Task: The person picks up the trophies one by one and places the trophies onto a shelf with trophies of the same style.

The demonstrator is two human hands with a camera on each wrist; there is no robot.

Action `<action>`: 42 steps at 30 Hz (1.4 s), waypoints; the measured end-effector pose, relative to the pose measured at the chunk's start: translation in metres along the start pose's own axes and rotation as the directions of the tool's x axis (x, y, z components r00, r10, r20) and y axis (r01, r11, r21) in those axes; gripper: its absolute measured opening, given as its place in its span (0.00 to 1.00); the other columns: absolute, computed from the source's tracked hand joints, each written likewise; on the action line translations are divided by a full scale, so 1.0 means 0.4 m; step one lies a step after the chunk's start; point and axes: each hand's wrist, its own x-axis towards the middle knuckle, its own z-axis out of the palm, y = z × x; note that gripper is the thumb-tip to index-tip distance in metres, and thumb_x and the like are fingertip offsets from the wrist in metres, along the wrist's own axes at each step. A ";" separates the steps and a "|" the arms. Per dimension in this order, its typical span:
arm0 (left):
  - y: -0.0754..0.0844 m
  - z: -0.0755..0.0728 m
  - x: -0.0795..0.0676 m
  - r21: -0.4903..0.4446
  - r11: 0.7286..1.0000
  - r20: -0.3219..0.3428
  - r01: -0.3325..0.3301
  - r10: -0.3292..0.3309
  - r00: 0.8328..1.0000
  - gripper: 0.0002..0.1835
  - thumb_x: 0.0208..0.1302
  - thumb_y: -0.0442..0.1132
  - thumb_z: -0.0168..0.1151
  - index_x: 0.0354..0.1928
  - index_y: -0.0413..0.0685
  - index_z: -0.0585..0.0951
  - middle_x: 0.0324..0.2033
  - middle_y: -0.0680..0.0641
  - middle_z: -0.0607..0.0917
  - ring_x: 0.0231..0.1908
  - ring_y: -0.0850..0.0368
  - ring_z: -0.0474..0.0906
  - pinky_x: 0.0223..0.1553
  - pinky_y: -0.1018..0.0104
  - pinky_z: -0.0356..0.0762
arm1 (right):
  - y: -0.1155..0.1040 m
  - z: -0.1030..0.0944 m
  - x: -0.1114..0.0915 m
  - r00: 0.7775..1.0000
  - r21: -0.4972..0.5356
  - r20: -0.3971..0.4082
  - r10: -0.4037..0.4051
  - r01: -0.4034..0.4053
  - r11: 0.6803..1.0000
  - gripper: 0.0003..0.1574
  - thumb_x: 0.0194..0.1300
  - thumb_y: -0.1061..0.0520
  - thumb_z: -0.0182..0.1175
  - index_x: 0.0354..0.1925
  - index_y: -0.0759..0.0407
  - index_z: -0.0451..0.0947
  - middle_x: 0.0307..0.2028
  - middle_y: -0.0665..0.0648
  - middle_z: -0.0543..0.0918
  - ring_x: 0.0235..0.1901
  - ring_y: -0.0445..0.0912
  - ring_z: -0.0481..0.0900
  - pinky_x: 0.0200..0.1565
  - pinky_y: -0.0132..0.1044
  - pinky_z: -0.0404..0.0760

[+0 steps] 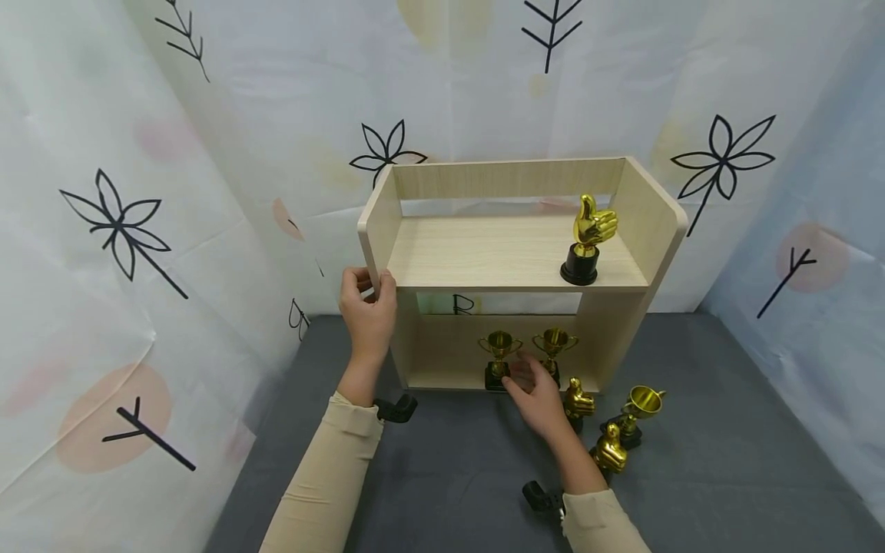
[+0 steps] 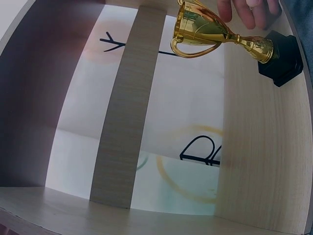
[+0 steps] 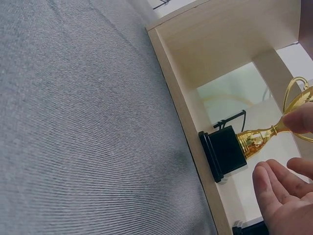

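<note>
Right hand (image 1: 538, 395) loosely open at left trophy cup (image 1: 500, 345), thumb overlapping stem, fingers apart; thumb contact, can't tell! Cup upright on lower shelf (image 1: 442, 376), base by near edge. Left hand (image 1: 369, 311) curled round left panel (image 1: 380, 219) of shelf unit (image 1: 512, 289). Room stretches left of cup; second cup (image 1: 555, 342) crowds right. Gold thumbs-up trophy (image 1: 590, 230) up top, right. Table (image 1: 449, 476), near right: two thumbs-up figures (image 1: 609, 449), third cup (image 1: 643, 402).

Grey cloth (image 1: 456, 468) spreads below the right hand (image 1: 538, 399), a pale backdrop (image 1: 276, 115) printed with black flowers (image 1: 722, 161) rises beyond it, and a peach circle (image 1: 97, 418) shows left of the left hand (image 1: 366, 315).
</note>
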 end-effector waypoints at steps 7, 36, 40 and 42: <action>-0.076 0.006 0.016 0.004 1.000 -0.012 -0.012 0.012 1.000 0.11 0.75 0.35 0.63 0.49 0.31 0.76 0.44 0.32 0.79 0.44 0.47 0.81 0.38 0.72 0.78 | 0.001 0.001 -0.011 1.000 -0.021 -0.007 0.009 -0.009 1.000 0.39 0.77 0.59 0.63 0.78 0.65 0.62 0.66 0.70 0.77 0.66 0.63 0.78 0.66 0.59 0.78; -0.082 -0.001 0.015 0.002 0.999 -0.007 -0.037 0.037 0.999 0.12 0.74 0.40 0.64 0.46 0.36 0.77 0.42 0.39 0.81 0.43 0.54 0.82 0.37 0.67 0.82 | -0.008 0.000 -0.059 1.000 0.015 -0.003 -0.017 0.017 1.000 0.34 0.76 0.59 0.65 0.74 0.64 0.69 0.66 0.68 0.78 0.63 0.62 0.81 0.60 0.51 0.83; -0.082 -0.001 0.016 -0.008 0.999 -0.011 -0.032 0.032 0.999 0.12 0.74 0.39 0.65 0.45 0.35 0.77 0.42 0.38 0.81 0.42 0.53 0.82 0.36 0.68 0.81 | -0.012 -0.001 -0.065 1.000 0.015 -0.002 -0.008 0.008 1.000 0.33 0.76 0.58 0.65 0.74 0.64 0.70 0.65 0.68 0.79 0.62 0.61 0.81 0.59 0.51 0.83; -0.083 0.001 0.018 -0.012 0.999 -0.016 -0.031 0.031 0.999 0.12 0.74 0.39 0.65 0.45 0.35 0.77 0.42 0.38 0.81 0.42 0.51 0.82 0.36 0.68 0.81 | -0.016 -0.003 -0.067 1.000 0.016 0.004 0.000 0.000 1.000 0.33 0.76 0.57 0.65 0.74 0.63 0.70 0.65 0.68 0.78 0.63 0.60 0.81 0.60 0.52 0.83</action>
